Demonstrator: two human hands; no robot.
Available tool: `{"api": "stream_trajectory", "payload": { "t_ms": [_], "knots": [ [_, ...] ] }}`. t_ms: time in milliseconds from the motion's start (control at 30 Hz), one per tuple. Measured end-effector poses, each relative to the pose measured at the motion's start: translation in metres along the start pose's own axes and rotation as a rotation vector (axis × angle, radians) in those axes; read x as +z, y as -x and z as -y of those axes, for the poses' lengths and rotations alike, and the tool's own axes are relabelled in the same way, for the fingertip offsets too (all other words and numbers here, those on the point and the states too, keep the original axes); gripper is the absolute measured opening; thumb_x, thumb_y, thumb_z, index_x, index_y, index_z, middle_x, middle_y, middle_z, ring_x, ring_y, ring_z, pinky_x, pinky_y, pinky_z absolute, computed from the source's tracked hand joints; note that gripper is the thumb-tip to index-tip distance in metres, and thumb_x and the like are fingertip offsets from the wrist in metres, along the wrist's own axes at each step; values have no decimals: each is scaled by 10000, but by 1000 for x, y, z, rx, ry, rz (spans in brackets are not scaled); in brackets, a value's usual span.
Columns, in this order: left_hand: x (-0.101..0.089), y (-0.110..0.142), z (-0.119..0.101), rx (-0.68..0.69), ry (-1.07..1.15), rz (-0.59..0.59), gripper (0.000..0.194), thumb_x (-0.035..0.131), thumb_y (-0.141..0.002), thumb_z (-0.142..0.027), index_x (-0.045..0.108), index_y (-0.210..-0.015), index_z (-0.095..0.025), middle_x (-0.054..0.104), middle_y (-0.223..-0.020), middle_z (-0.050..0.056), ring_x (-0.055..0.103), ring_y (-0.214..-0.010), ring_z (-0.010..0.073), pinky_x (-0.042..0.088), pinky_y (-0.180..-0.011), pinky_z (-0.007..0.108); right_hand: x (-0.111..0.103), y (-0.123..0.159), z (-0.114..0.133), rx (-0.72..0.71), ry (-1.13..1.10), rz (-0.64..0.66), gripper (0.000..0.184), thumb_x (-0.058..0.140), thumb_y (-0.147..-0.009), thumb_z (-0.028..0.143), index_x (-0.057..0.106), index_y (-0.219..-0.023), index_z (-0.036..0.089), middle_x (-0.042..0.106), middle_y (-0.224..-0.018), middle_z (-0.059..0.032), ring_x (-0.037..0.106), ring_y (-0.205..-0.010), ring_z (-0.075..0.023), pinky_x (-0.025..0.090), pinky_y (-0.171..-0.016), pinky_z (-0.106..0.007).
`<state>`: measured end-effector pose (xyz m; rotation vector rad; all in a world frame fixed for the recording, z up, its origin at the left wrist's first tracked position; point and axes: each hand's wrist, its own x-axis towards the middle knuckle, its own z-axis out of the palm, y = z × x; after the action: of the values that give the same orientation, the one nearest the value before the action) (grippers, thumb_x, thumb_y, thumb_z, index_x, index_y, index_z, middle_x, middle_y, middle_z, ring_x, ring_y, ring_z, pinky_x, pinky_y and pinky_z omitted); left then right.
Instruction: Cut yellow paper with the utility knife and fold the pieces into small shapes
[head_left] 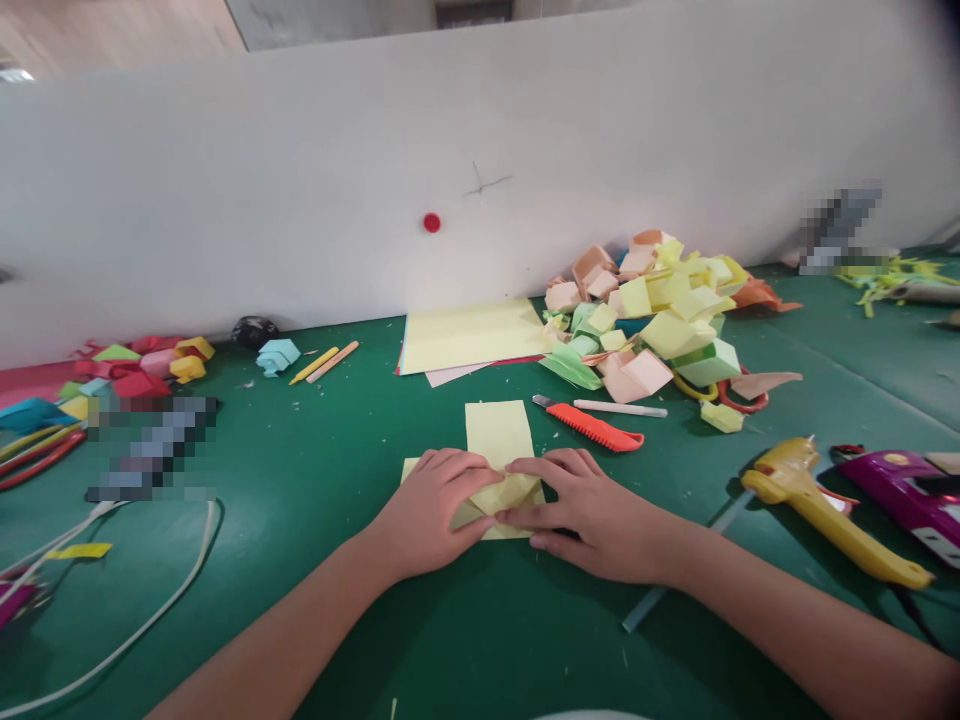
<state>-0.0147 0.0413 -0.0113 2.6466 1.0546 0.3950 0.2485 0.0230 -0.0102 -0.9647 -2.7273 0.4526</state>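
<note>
A pale yellow sheet of paper (498, 428) with folds in it lies on the green table in front of me, one flap reaching away from me. My left hand (442, 510) grips its folded middle between thumb and fingers. From the other side, my right hand (581, 515) holds the same fold, its fingertips meeting those of the left. Part of the paper is hidden under both hands. Just beyond my right hand lie an orange utility knife (596, 427) and a white pen (621, 409).
Stacked coloured paper (472, 335) lies by the white partition (300, 180). Folded paper pieces (660, 300) are heaped at right, near a yellow glue gun (840, 510) and a purple stapler-like tool (904, 500). More paper pieces (142, 365), a phone (154, 450) and a white cable (199, 570) lie left.
</note>
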Motion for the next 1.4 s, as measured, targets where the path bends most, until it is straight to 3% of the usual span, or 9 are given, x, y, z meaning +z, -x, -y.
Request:
{"api": "stream_trajectory", "payload": {
  "t_ms": [367, 700, 1400],
  "knots": [
    [-1, 0, -2, -5, -15, -8, 371, 615, -923, -398, 609, -1264, -249, 620, -1267, 71, 546, -1166, 281, 424, -1005, 441, 0, 0, -1, -2, 2, 2, 401, 535, -993, 380, 561, -1385, 456, 442, -1485, -38, 418, -1256, -336, 382, -1017, -563],
    [-1, 0, -1, -5, -8, 0, 373, 622, -922, -392, 608, -1266, -248, 620, -1269, 68, 547, -1162, 277, 412, -1006, 442, 1, 0, -1, -2, -2, 5, 338, 530, -994, 383, 632, -1314, 418, 438, -1490, -42, 413, -1264, -338, 382, -1016, -565],
    [-1, -1, -1, -1, -4, 1, 351, 585, -941, -325, 604, -1281, -241, 617, -1274, 75, 545, -1168, 277, 418, -1010, 450, 0, 1, -1, -8, -6, 1, 356, 541, -989, 354, 618, -1330, 424, 434, -1488, -44, 415, -1260, -335, 385, -1015, -566]
  ]
}}
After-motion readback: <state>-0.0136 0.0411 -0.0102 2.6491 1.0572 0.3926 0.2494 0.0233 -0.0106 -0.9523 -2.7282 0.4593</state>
